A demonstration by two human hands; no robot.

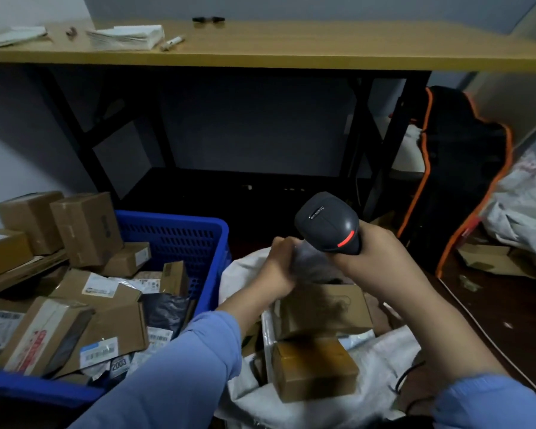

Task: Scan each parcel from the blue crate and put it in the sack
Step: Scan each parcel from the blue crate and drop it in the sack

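We see the crate heaped with cartons and bags. The sack holds two boxes. Our left hand grips a grey, blurred parcel over the sack's mouth, and our right hand grips the scanner.

The scanner is dark plastic, smooth with a dull sheen and a glossy red strip. The blue crate is hard moulded plastic with perforated walls. Its parcels are matt brown cardboard with white paper labels. The sack looks coarse, white and woven. The grey pouch is blurred, seemingly thin film. The worktop shows smooth pale wood grain on a matt black metal frame.
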